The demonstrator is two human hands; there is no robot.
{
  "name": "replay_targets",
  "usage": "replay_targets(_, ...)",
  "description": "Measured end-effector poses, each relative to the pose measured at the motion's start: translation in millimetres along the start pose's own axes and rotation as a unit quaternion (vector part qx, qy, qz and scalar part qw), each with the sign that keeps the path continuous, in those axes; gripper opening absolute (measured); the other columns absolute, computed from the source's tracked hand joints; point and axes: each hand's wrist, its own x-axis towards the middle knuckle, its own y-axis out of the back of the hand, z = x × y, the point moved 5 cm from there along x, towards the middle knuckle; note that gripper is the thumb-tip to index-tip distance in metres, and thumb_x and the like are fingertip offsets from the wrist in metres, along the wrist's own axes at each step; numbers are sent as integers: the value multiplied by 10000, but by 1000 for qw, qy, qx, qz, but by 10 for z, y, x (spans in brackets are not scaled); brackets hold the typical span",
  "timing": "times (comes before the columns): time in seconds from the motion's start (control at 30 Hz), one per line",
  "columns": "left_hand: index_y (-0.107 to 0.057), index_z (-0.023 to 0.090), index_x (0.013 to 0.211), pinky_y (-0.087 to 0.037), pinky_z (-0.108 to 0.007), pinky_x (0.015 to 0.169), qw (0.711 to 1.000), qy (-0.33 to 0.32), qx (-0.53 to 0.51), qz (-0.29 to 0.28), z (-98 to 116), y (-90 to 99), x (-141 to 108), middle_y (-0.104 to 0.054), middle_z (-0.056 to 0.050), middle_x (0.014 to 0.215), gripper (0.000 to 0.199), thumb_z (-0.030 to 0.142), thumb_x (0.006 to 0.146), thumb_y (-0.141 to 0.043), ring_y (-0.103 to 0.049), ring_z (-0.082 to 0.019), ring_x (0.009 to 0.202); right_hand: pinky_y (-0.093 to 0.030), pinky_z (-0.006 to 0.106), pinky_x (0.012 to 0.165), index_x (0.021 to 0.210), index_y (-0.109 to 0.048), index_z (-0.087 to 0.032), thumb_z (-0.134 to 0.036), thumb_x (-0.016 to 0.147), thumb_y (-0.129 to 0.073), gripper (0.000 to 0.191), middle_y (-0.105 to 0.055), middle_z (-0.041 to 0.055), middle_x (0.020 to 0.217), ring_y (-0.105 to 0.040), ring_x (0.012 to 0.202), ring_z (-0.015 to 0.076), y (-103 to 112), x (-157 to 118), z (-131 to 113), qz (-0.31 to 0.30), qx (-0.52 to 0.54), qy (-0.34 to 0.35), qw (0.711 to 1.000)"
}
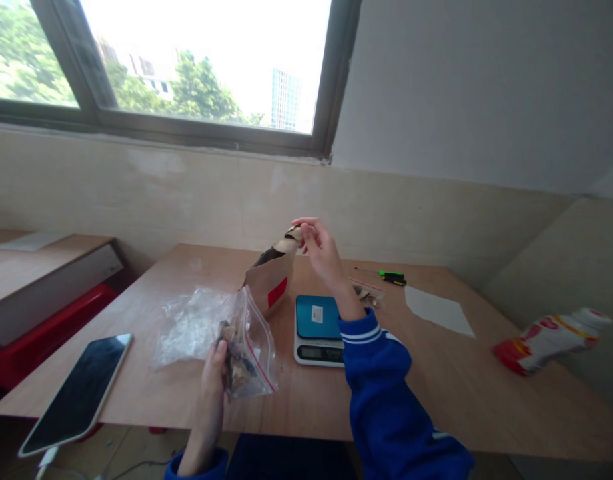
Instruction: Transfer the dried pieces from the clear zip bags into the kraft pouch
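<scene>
Zip bag (249, 360) in closed left hand (214, 373)

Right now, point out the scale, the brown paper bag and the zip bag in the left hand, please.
Scale (317, 328): head view, on its blue platform.
Brown paper bag (261, 280): head view, on its side facing the camera.
Zip bag (243, 360): head view, on its clear plastic side.

The light-brown wooden table (306, 403) spans the lower half of the frame. Its surface supports, from left to right: a black-screened smartphone with a white edge (79, 393), lower left; crumpled clear plastic bags (189, 330), left of centre; a brown paper bag with a red label (263, 283) and a white digital scale with a blue platform (316, 317), centre; a small clear bag of brown pieces (374, 293), green-and-black-handled tools (393, 275) and a white paper sheet (436, 311), right of centre; a red-and-white plastic bottle (546, 343), right.
</scene>
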Motion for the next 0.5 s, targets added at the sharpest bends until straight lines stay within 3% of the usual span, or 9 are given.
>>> replay_targets(0.1, -581, 197, 1231, -278, -401, 1153, 1000, 19, -6, 0, -5, -19, -3, -575, -61, 1355, 562, 539, 786, -606, -433, -248, 1335, -443, 250, 731, 1014, -623, -195, -498, 952, -409, 376, -652, 31, 888, -578, 802, 143, -117, 106, 174, -22, -94, 25, 995)
replay_targets(0.3, -625, 198, 1175, -276, -389, 1150, 1000, 12, -5, -12, 25, -109, -48, -620, -61, 1291, 529, 545, 776, -617, -442, -252, 1326, -346, 355, 961, 1017, -714, -265, -314, 970, -458, 264, -656, 42, 1110, -525, 1038, 203, -231, -67, 280, -64, -288, 68, 953)
replay_targets(0.4, -628, 194, 1172, -291, -393, 1140, 1000, 8, 1, -10, 22, -112, -47, -642, -59, 1251, 529, 553, 784, -604, -469, -255, 1300, -336, 380, 998, 1071, -700, -270, -304, 961, -478, 250, -626, 54, 1179, -509, 1109, 210, -214, -122, 217, -59, -278, 59, 957)
replay_targets(0.5, -600, 188, 1215, -305, -401, 1127, 1000, -6, 7, -26, 1, -117, -19, -622, -67, 1280, 543, 548, 809, -578, -488, -258, 1280, -421, 344, 931, 1059, -671, -223, -292, 952, -471, 237, -635, 62, 1109, -552, 1058, 187, -146, -214, 68, -38, -176, 33, 983)
